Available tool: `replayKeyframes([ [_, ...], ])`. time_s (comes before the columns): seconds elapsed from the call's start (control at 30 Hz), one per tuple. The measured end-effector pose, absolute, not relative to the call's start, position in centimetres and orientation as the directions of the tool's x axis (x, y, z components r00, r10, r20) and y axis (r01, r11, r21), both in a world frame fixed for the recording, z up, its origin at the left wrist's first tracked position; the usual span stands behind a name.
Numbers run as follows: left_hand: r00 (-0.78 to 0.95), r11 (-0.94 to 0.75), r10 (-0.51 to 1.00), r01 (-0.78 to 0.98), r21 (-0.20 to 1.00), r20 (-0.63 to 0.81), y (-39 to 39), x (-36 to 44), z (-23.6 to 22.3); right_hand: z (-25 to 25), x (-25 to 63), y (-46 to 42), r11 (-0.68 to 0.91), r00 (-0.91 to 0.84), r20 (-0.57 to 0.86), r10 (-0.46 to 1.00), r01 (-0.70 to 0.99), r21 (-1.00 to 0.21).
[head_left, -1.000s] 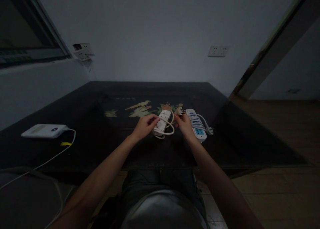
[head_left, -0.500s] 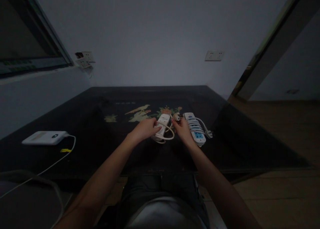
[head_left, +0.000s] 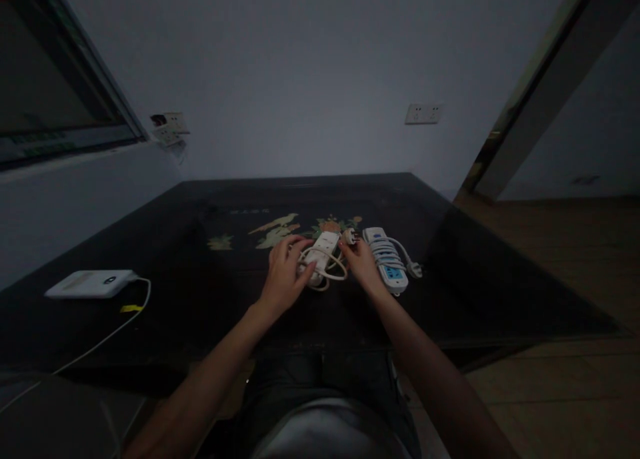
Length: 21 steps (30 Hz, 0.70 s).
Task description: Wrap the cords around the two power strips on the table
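A white power strip point(head_left: 326, 243) lies tilted on the dark table, its pale cord point(head_left: 341, 269) looped loosely around it. My left hand point(head_left: 286, 272) grips the strip's near left side, thumb on the near end and fingers curved along the far side. My right hand point(head_left: 363, 264) pinches the cord just by its plug point(head_left: 351, 237), whose prongs point right. Beside that hand, at its right, rests a second power strip point(head_left: 395, 279), white with blue sockets, its own cord wound tightly about it and its plug point(head_left: 415, 269) lying to the right.
On the left of the table point(head_left: 200, 325) lies a white power bank point(head_left: 90, 284) with a white cable point(head_left: 117, 329) running off the near edge. A yellow tag point(head_left: 131, 308) is near the cable. Wall sockets point(head_left: 423, 114) are on the wall behind.
My left hand has shifted from a pinch at the strip's side to a wider hold around its near end. My right hand stays at the plug, which has moved slightly left of the second strip.
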<state>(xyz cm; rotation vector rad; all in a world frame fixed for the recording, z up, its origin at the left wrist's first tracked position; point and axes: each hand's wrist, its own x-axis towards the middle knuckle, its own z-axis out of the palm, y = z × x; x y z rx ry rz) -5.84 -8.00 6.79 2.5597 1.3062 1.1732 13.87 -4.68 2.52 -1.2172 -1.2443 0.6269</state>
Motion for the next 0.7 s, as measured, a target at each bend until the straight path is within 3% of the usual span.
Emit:
replayKeyframes([
  [0.13,0.218,-0.505,0.794,0.757,0.415,0.567,-10.1,-7.7,5.1,2.4,14.0,-4.6,0.295,0.277,0.359,0.891,0.246,-0.923],
  [0.3,0.318,-0.427,0.887,0.841,0.332,0.335,-9.6,-5.8,5.0,2.3,14.1,-4.5,0.28,0.292,0.341,0.893,0.232,-0.932],
  [0.47,0.327,-0.376,0.922,0.885,0.275,0.208,-7.7,-3.4,6.5,2.3,14.0,-4.5,0.274,0.268,0.328,0.906,0.219,-0.936],
  [0.6,0.307,-0.361,0.929,0.877,0.317,0.208,-6.6,-3.0,6.4,2.2,13.8,-4.4,0.261,0.265,0.307,0.914,0.196,-0.945],
  [0.7,0.317,-0.406,0.91,0.81,0.423,0.267,-5.8,-3.5,5.7,2.3,13.7,-4.5,0.266,0.266,0.307,0.914,0.179,-0.947],
])
